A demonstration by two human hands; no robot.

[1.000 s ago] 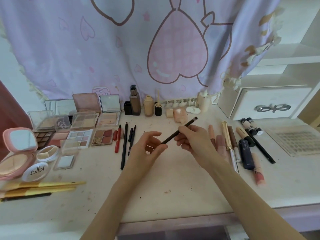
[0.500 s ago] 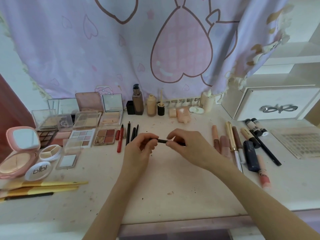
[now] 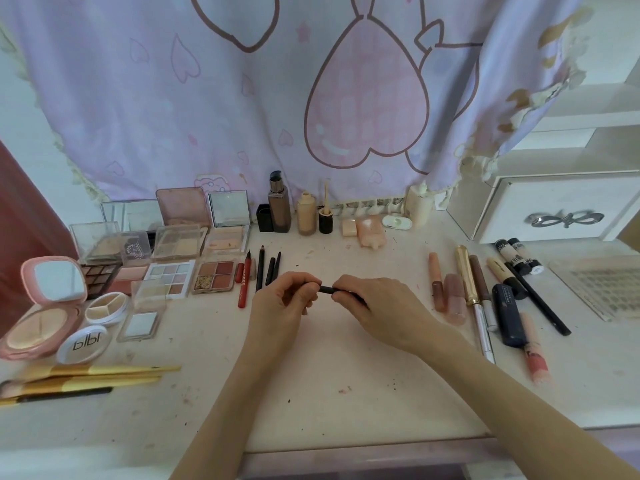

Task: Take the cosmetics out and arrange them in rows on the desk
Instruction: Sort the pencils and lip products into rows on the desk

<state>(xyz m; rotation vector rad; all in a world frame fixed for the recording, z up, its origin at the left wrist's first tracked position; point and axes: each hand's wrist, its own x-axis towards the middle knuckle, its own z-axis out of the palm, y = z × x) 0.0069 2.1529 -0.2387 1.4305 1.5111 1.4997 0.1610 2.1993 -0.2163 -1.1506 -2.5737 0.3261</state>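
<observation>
Hands meet over the middle of the desk [image 3: 346, 403], both pinching one slim black cosmetic pencil [image 3: 327, 289].

Left hand [image 3: 280, 303] has its fingers curled, the tips pinching one end of the pencil, while the right hand [image 3: 377, 308] curls over the other end and hides most of its length; only a short dark stretch shows between them, held level just above the desk surface. Just behind the left hand lies a row of pencils [image 3: 268, 271] beside a red liner pen [image 3: 244, 284], with eyeshadow palettes [image 3: 214, 277] and a pink compact [image 3: 45, 306] farther left. Gold-handled brushes [image 3: 90, 375] lie near the front left edge. To the right of the hands, well apart, lip glosses and tubes [image 3: 485, 292] lie side by side. Foundation bottles [image 3: 294, 213] stand at the back under a lilac curtain [image 3: 242, 98].
</observation>
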